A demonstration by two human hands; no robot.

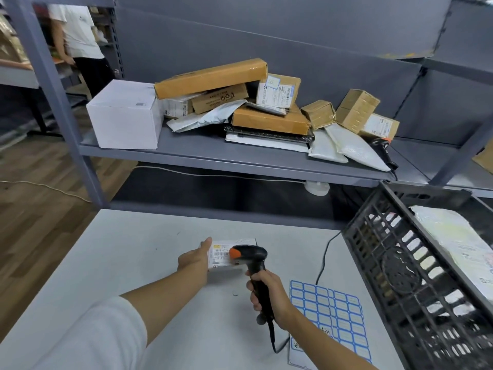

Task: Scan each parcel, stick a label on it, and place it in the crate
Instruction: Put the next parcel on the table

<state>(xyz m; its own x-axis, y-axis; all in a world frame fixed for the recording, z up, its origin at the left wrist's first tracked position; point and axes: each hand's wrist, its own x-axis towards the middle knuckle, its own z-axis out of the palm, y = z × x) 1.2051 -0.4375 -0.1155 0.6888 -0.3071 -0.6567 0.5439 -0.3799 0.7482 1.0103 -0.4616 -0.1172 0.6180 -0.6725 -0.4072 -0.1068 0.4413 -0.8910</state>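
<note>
A person's left hand [196,259] grips a small white labelled parcel [229,253] on the white table [133,249], while the right hand [268,293] clasps a black barcode scanner [250,260] aimed over it. Just right of that hand lies a blue label sheet [330,313]; farther right sits the black crate [416,276].

There is one view only, from a camera on the person's head. It looks forward and down, close over the white table [112,263], with the grey shelf [240,153] farther ahead and the black crate [400,263] at right.
</note>
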